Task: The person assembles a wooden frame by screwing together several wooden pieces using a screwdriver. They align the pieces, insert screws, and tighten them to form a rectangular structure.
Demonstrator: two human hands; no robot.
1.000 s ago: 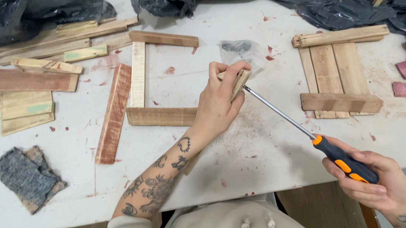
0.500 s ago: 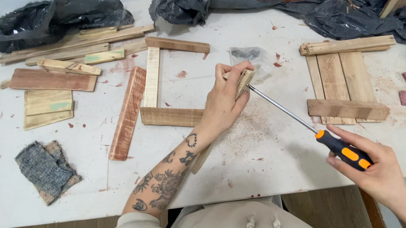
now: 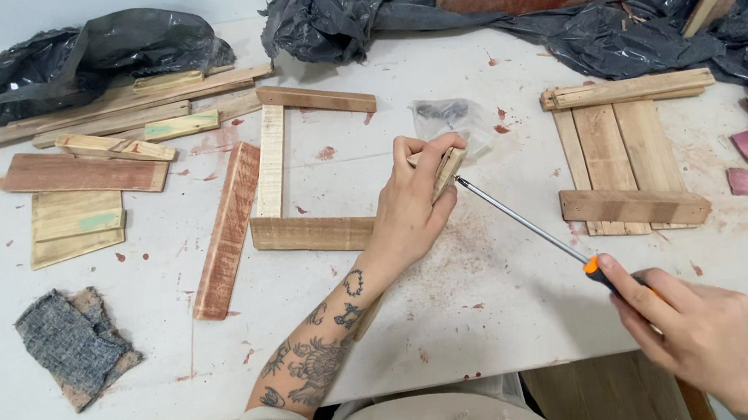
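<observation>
Head view: the left hand (image 3: 415,201), its forearm tattooed, is clamped around a short pale wooden strip (image 3: 447,171) and steadies it at the right end of the partly built frame of rough wooden slats (image 3: 285,196) lying on the paint-spattered white surface (image 3: 495,308). The right hand (image 3: 683,326) is closed around the orange-and-black handle of a long screwdriver with a thin steel shaft (image 3: 523,222); the tip meets the strip just beside the left fingers. A small clear plastic bag (image 3: 452,118) lies just behind the strip. To the right rests a finished panel of pale planks with cross battens (image 3: 623,151). Loose wood offcuts (image 3: 83,171) lie at the left, with a grey scrap of cloth (image 3: 73,343) nearer the edge.
</observation>
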